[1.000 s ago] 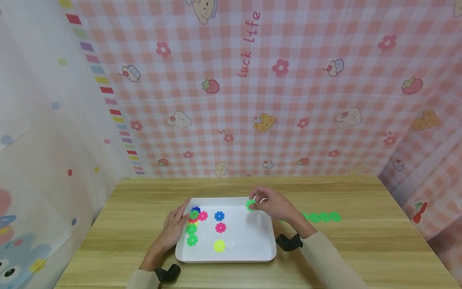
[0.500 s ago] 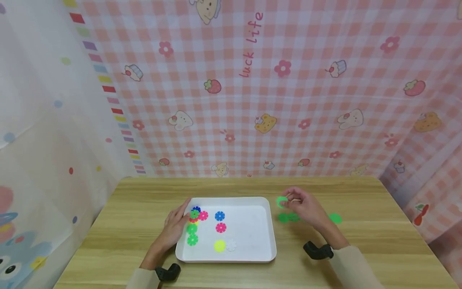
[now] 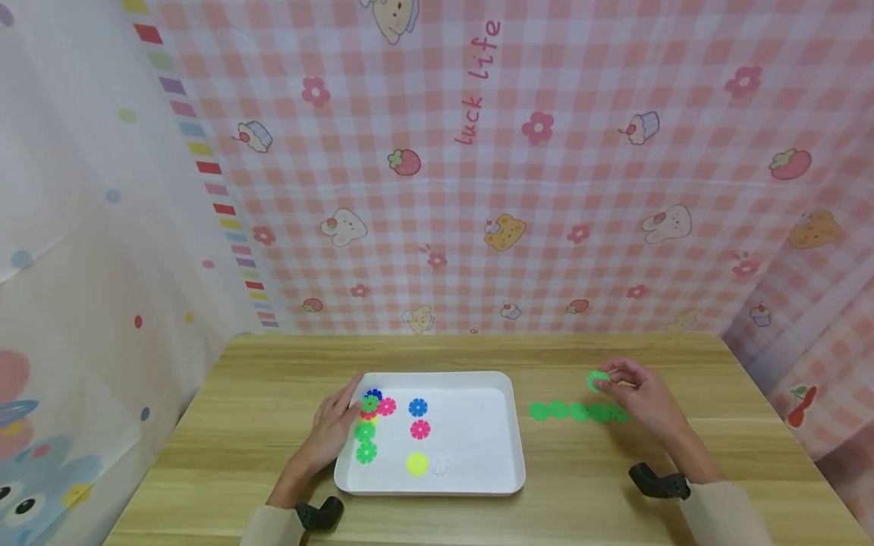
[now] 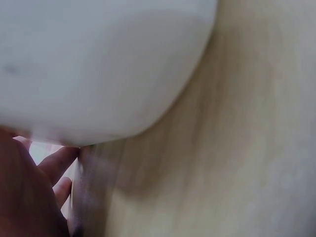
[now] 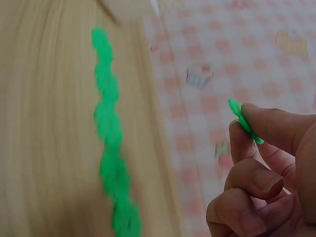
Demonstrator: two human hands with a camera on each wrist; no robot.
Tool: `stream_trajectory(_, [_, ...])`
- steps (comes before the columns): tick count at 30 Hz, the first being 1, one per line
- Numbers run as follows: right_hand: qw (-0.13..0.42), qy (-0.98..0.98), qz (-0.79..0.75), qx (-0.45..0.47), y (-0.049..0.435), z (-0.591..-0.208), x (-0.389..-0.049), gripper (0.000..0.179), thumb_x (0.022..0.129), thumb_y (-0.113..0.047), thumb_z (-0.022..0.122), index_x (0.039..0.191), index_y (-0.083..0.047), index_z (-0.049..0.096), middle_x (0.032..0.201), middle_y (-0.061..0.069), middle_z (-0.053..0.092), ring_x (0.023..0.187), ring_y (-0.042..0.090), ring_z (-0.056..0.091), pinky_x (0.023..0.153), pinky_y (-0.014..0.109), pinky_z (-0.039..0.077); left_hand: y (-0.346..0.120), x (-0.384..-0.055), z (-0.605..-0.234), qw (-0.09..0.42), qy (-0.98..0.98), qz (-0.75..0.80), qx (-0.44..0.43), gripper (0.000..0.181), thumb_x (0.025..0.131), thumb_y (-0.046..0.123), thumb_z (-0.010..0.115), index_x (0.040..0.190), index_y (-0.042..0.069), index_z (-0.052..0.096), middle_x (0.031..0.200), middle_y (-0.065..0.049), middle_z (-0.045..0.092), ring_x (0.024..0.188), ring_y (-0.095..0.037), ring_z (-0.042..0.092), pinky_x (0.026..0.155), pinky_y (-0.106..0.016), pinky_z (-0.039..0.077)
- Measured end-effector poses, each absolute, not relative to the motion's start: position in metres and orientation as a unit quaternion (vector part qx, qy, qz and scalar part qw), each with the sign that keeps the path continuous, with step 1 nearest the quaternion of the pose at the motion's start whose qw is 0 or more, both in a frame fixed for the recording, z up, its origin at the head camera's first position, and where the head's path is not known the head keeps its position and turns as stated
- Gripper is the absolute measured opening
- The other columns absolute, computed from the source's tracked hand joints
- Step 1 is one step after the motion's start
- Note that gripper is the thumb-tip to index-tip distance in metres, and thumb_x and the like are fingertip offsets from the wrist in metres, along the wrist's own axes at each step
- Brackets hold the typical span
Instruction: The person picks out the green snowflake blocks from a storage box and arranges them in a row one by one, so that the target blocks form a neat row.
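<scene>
The left hand [image 3: 331, 428] rests on the left rim of a white tray [image 3: 478, 444]; whether its fingers pinch the rim or only lie against it cannot be told. Just inside, a dark blue disc [image 3: 373, 395] overlaps a green disc [image 3: 370, 404], with a pink disc [image 3: 388, 406] beside them and two more green ones nearer. Farther right lie a blue disc [image 3: 418, 407], another pink one, a yellow disc [image 3: 417, 464] and a white disc [image 3: 440, 463].

Right of the tray, the worktop [image 3: 573, 462] carries a green row [image 3: 558, 409] of discs set close together, its right end partly hidden. Above its right part hangs the held disc [image 3: 596, 381], also green, pinched between thumb and finger of the right hand [image 3: 645, 398]. A second ago it was over the tray's far right corner; now it has reached the row matching its colour, but is not yet set down. The tray's discs look unchanged.
</scene>
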State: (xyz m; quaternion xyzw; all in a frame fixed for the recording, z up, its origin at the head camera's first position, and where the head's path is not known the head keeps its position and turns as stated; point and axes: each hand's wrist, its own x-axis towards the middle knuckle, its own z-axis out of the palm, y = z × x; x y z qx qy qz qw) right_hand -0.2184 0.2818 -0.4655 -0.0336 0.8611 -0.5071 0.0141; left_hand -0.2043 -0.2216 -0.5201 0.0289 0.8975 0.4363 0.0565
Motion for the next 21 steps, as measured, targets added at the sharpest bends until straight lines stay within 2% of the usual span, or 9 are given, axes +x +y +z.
stream_trajectory(5, [0.007,0.879,-0.477,-0.006,0.311,-0.475,-0.216,0.047,0.095,-0.043,0.065,0.125,-0.007,0.058,0.100,0.006,0.068,0.071,0.017,0.058,0.057,0.028,0.049,-0.222,-0.204,-0.520,0.054,0.899,0.434,0.033,0.054,0.109,0.029,0.033,0.160,0.023,0.017,0.163,-0.016,0.019,0.148,-0.039,0.010,0.115,-0.063,-0.008])
stream_trajectory(13, [0.007,0.904,-0.427,0.016,0.343,-0.488,-0.213,0.052,0.097,-0.049,0.058,0.129,-0.007,0.057,0.108,0.009,0.067,0.088,0.010,0.057,0.069,0.026,0.047,-0.222,-0.204,-0.519,0.048,0.898,0.437,0.032,0.054,0.109,0.030,0.032,0.160,0.023,0.018,0.163,-0.018,0.020,0.147,-0.040,0.011,0.116,-0.063,-0.008])
stream_trajectory(21, [0.028,0.878,-0.472,0.073,0.368,-0.506,-0.210,0.054,0.097,-0.043,0.062,0.128,-0.001,0.052,0.085,-0.004,0.062,0.064,0.009,0.048,0.053,0.027,0.045,-0.222,-0.205,-0.520,0.058,0.897,0.436,0.030,0.054,0.109,0.029,0.032,0.160,0.025,0.016,0.164,-0.015,0.018,0.148,-0.040,0.007,0.116,-0.062,-0.010])
